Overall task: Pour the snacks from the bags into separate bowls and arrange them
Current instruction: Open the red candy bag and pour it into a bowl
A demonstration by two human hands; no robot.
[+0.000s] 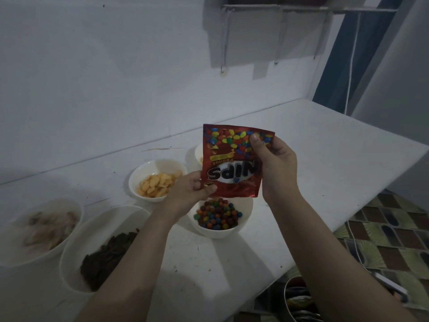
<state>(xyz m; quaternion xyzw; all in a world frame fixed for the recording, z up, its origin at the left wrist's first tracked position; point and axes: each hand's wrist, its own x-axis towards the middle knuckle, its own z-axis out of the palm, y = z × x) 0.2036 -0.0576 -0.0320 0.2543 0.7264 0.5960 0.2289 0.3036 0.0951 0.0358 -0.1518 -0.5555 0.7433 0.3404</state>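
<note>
Both hands, left hand (197, 190) and right hand (274, 163), are pinching an upturned red foil candy bag (234, 163) above the white bowl of coloured candies (219, 217); pouring looks nearly finished, arranging remains.

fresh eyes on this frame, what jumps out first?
The red Nips bag, held upside down at centre frame by both hands: left hand pinches its lower corner, right hand grips its upper right side. Directly under it sits a white bowl of coloured candies. To the left on the white table are a bowl of yellow crackers and a bowl of dark brown snacks.
</note>
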